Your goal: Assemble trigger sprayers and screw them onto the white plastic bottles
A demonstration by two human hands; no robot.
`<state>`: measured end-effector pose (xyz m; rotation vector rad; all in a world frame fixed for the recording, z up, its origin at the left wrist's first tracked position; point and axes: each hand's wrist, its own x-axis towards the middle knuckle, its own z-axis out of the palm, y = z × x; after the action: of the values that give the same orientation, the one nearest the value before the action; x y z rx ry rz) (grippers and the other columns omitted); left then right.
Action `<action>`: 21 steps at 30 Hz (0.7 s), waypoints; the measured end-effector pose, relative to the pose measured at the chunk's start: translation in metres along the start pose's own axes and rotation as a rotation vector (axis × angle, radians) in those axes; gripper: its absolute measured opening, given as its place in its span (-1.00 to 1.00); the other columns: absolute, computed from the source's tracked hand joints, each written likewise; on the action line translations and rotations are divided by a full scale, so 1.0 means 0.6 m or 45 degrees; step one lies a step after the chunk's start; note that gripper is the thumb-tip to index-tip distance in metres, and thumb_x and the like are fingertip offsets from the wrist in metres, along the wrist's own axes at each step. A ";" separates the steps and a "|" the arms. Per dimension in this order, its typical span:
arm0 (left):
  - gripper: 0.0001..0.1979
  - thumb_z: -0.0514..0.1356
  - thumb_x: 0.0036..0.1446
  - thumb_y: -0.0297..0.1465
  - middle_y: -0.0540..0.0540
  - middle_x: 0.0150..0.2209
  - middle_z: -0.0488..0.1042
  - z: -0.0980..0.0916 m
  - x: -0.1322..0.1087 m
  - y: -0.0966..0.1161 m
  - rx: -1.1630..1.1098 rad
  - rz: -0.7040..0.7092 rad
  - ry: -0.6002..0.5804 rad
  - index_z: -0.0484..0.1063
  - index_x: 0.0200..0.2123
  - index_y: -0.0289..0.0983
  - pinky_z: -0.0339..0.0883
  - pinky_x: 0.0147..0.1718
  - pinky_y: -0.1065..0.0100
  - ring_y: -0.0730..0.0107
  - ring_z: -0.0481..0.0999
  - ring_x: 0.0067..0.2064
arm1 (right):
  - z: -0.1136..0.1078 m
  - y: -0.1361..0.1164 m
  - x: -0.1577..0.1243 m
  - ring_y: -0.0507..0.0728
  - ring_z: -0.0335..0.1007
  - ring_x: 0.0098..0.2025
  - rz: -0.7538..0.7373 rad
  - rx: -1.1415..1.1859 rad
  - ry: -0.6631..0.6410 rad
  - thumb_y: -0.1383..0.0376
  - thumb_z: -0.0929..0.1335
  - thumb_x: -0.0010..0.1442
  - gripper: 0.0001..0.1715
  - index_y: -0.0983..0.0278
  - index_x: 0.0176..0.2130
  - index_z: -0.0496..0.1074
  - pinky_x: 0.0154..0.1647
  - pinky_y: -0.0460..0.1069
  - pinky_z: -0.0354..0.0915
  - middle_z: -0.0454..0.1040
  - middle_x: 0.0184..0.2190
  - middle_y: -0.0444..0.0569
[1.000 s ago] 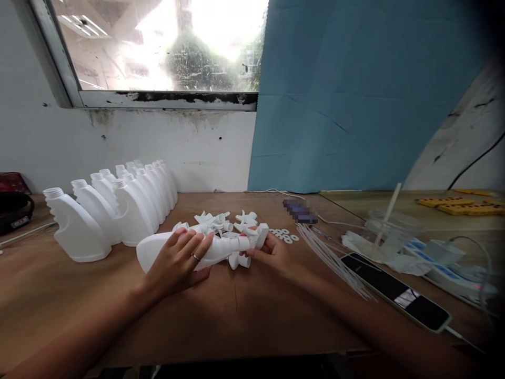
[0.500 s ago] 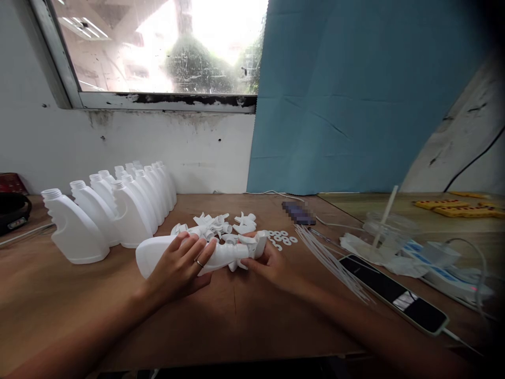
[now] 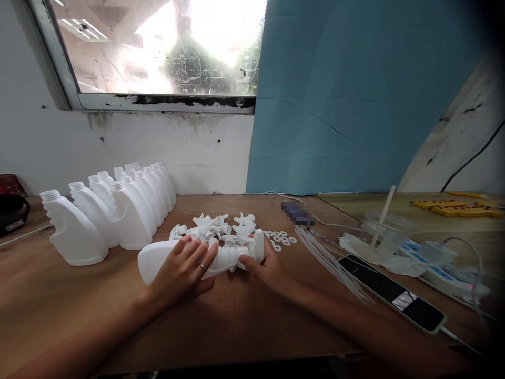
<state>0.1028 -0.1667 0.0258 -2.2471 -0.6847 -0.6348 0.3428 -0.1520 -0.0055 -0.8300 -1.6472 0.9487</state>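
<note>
A white plastic spray bottle (image 3: 154, 259) lies on its side in my hands, its base toward the left. My left hand (image 3: 187, 268) wraps over the bottle's body, a ring on one finger. At the neck end, my right hand (image 3: 270, 263) grips the white trigger spray head (image 3: 258, 246); the joint between head and neck is partly covered by the thumb. Just behind the bottle lies a heap of loose white spray-head parts (image 3: 213, 226). Small white ring washers (image 3: 282, 237) are scattered to the right of my right hand.
Rows of white bottles without tops (image 3: 132, 216) stand at the left. Thin white tubes (image 3: 331, 266) lie right of the washers, beside a phone (image 3: 394, 292) with a cable. Farther right are a power strip (image 3: 442, 279) and a clear cup with a straw (image 3: 384, 221).
The spray head has turned in my right hand, and the right fingers have shifted around it. My left hand stays wrapped over the bottle, which has tipped slightly.
</note>
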 end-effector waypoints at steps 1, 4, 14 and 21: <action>-0.51 0.16 0.15 -0.30 -0.26 -0.21 0.50 0.000 0.000 0.000 -0.004 -0.001 -0.004 0.28 0.07 -0.49 0.24 -0.06 0.00 0.05 0.45 -0.15 | 0.000 0.000 -0.001 0.18 0.37 -0.09 -0.028 0.005 -0.024 0.08 0.44 0.10 -0.44 0.21 -0.01 0.20 -0.07 0.06 0.34 0.38 -0.10 0.01; -0.52 0.18 0.13 -0.30 -0.25 -0.22 0.50 0.001 -0.001 0.003 -0.064 -0.025 0.000 0.29 0.07 -0.48 0.24 -0.06 0.01 0.06 0.45 -0.15 | -0.002 0.000 -0.002 0.15 0.37 -0.16 -0.045 0.017 -0.075 0.09 0.43 0.13 -0.48 0.20 -0.03 0.19 -0.15 0.02 0.36 0.37 -0.14 -0.01; -0.51 0.19 0.13 -0.29 -0.25 -0.20 0.50 0.003 -0.003 0.007 -0.117 -0.047 -0.011 0.30 0.07 -0.48 0.23 -0.06 0.01 0.07 0.45 -0.15 | -0.005 -0.005 -0.005 0.10 0.36 -0.35 -0.004 0.007 -0.111 0.10 0.40 0.16 -0.51 0.20 -0.05 0.12 -0.31 0.00 0.33 0.38 -0.36 -0.11; -0.50 0.18 0.14 -0.28 -0.25 -0.20 0.50 0.001 -0.001 0.006 -0.097 -0.039 -0.010 0.28 0.09 -0.44 0.22 -0.05 0.01 0.07 0.45 -0.15 | -0.004 -0.007 -0.007 0.10 0.37 -0.33 -0.026 0.005 -0.110 0.12 0.43 0.12 -0.46 0.19 -0.06 0.10 -0.30 0.00 0.34 0.38 -0.31 -0.09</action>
<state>0.1046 -0.1690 0.0234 -2.3137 -0.7107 -0.6779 0.3459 -0.1569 -0.0032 -0.7776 -1.7241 0.9856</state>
